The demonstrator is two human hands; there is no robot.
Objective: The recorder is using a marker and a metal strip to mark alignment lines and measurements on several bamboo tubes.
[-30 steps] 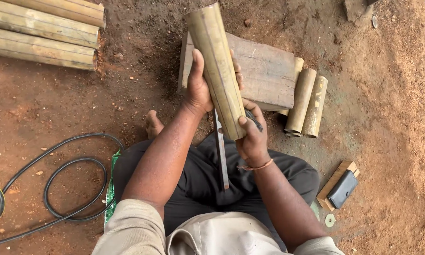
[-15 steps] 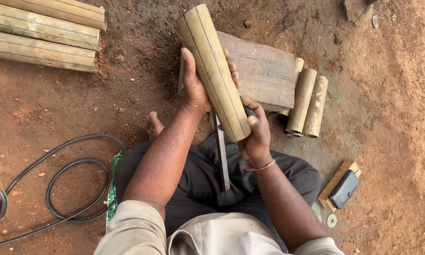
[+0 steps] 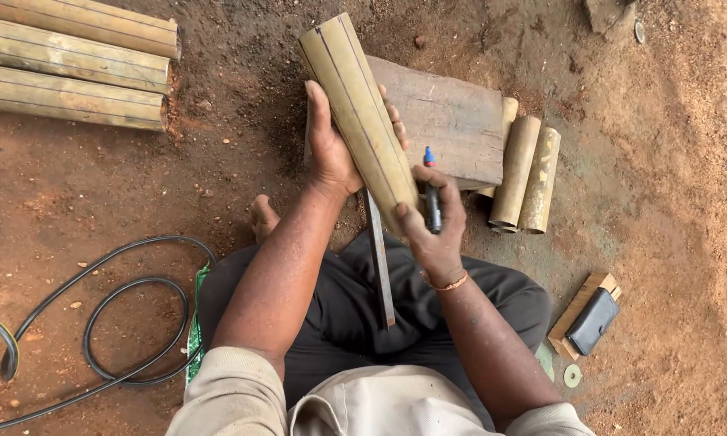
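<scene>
Sitting cross-legged on the red dirt, the person held a bamboo section tilted over the lap, its near end low by the knees. The left hand wrapped its fingers around the section's side. The right hand was closed on a blue-tipped marker beside the dark lines already on the bamboo. Marking seemed the step in hand; a further line would call for a steady section and marker tip on the surface.
</scene>
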